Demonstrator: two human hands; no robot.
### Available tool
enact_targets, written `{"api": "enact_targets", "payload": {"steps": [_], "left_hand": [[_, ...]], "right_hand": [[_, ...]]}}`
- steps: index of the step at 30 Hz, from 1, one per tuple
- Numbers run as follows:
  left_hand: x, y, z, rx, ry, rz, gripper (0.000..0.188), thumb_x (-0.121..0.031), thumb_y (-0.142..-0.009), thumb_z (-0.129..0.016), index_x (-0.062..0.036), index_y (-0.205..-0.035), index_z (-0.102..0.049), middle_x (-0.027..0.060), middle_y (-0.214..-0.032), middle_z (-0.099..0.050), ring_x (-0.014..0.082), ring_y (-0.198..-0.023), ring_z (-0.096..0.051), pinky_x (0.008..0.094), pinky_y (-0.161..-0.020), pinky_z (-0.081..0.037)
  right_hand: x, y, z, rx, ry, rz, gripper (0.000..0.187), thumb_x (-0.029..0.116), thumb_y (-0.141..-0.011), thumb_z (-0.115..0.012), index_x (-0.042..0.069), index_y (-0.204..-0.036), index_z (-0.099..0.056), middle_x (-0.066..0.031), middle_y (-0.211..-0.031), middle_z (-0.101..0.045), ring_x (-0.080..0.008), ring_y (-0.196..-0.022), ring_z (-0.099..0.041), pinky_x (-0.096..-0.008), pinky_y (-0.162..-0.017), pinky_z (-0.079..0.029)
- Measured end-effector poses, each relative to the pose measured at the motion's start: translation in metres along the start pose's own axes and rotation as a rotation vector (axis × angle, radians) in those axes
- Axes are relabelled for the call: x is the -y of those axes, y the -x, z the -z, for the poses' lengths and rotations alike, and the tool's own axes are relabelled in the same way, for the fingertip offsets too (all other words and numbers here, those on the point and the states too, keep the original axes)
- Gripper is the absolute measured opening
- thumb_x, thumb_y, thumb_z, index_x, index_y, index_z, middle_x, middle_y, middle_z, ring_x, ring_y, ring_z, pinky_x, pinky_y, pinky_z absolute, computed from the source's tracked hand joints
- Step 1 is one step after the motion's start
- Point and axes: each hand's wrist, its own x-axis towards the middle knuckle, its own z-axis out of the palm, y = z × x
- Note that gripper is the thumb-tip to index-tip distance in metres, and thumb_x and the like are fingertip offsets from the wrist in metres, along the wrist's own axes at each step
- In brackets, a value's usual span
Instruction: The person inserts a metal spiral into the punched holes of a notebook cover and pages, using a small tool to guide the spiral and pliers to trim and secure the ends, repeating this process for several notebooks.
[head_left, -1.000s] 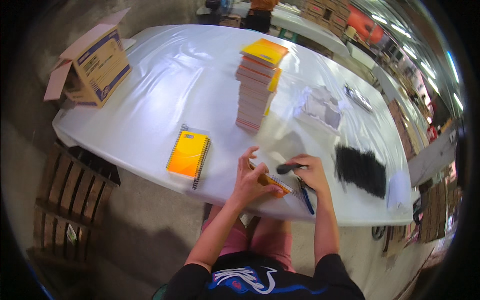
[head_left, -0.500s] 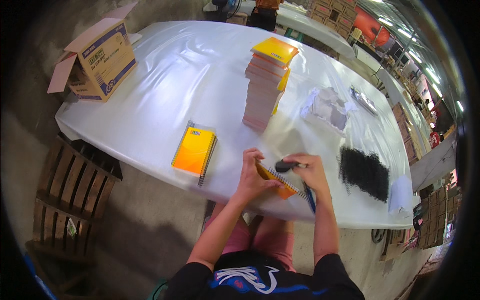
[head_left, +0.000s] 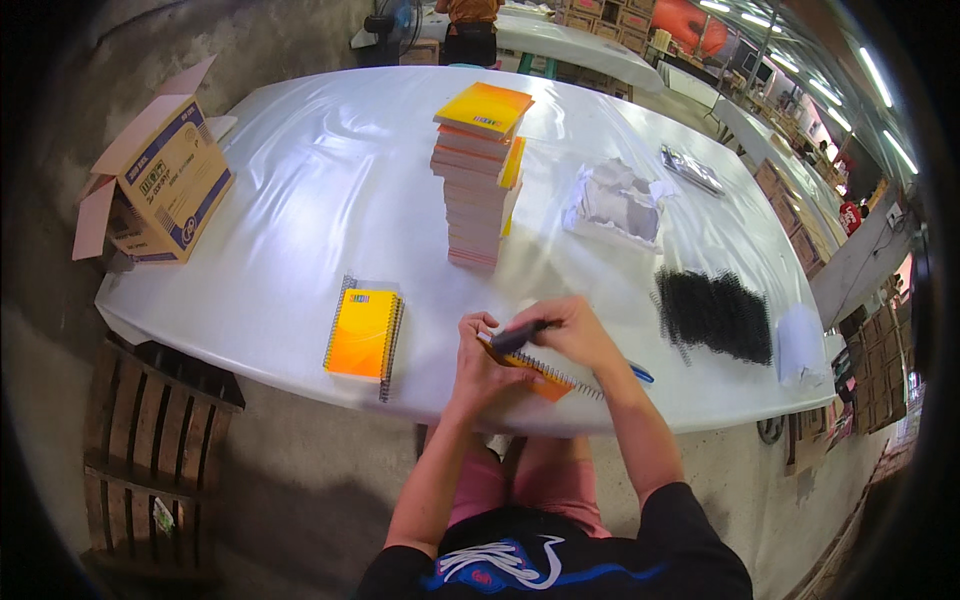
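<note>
An orange notebook [head_left: 552, 388] stands tilted on its edge near the table's front, a wire spiral along its upper side. My left hand [head_left: 480, 368] is closed around it, thumb on the near cover and fingers on the far side. Over the spiral, my right hand [head_left: 568, 332] grips a dark, rounded tool [head_left: 516, 338]; its exact kind is unclear. The tool's end is at the spiral's far left end, close to my left fingers. A thin blue object [head_left: 641, 373] lies beside my right forearm, partly hidden by it. Spiral-bound yellow-orange notebooks [head_left: 362, 333] rest to the left.
Beyond my hands rises a tall stack of yellow-orange books [head_left: 472, 200]. To the right lie black wire spirals [head_left: 712, 315], crumpled white paper [head_left: 615, 203], a clear-wrapped pack [head_left: 692, 168] and a white roll [head_left: 800, 343]. An open cardboard box [head_left: 170, 190] stands far left; a wooden slatted seat [head_left: 160, 430] is below.
My right hand has moved left along the spiral, bringing the dark tool to the end by my left fingers. The blue object now shows past my right forearm. The view has shifted slightly.
</note>
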Motion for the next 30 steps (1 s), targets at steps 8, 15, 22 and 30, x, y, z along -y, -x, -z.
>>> {"api": "enact_targets", "payload": {"steps": [8, 15, 22, 30], "left_hand": [[0.004, 0.001, 0.0, 0.049, -0.143, -0.078, 0.092, -0.033, -0.04, -0.095, -0.0005, -0.103, -0.036, 0.0097, -0.105, -0.04, 0.0251, -0.095, -0.049, 0.0338, -0.084, -0.045], [0.006, 0.004, 0.004, -0.01, 0.005, -0.039, 0.084, -0.042, -0.052, -0.09, -0.0028, -0.103, -0.035, 0.0079, -0.101, -0.038, 0.019, -0.09, -0.044, 0.0317, -0.079, -0.041], [-0.004, 0.007, 0.013, 0.042, 0.29, 0.181, 0.026, -0.026, -0.086, -0.069, -0.0048, -0.084, -0.055, -0.0015, -0.084, -0.049, 0.0082, -0.069, -0.044, 0.0209, -0.065, -0.037], [-0.026, 0.003, 0.001, -0.189, 0.233, -0.018, 0.019, -0.006, -0.076, -0.077, -0.0035, -0.089, -0.064, -0.0014, -0.088, -0.053, 0.0068, -0.074, -0.047, 0.0207, -0.068, -0.041]], "right_hand": [[-0.01, -0.003, -0.004, 0.007, -0.02, -0.143, 0.029, -0.004, -0.071, -0.062, 0.006, -0.095, -0.073, -0.0065, -0.081, -0.069, -0.0087, -0.078, -0.061, -0.025, -0.072, -0.048], [-0.02, -0.002, 0.012, -0.133, 0.138, -0.195, 0.031, -0.003, -0.071, -0.061, 0.005, -0.099, -0.071, -0.0105, -0.087, -0.069, -0.0172, -0.079, -0.064, -0.027, -0.077, -0.049], [-0.047, 0.078, 0.031, -0.583, 0.911, -0.33, 0.066, 0.029, -0.08, -0.067, 0.019, -0.14, -0.041, -0.0148, -0.139, -0.04, -0.0344, -0.13, -0.036, -0.0636, -0.1, -0.028], [-0.057, 0.155, -0.013, -0.485, 1.088, -0.263, 0.051, 0.035, -0.084, -0.062, 0.023, -0.133, -0.051, -0.0108, -0.126, -0.05, -0.0317, -0.118, -0.044, -0.0575, -0.096, -0.03]]}}
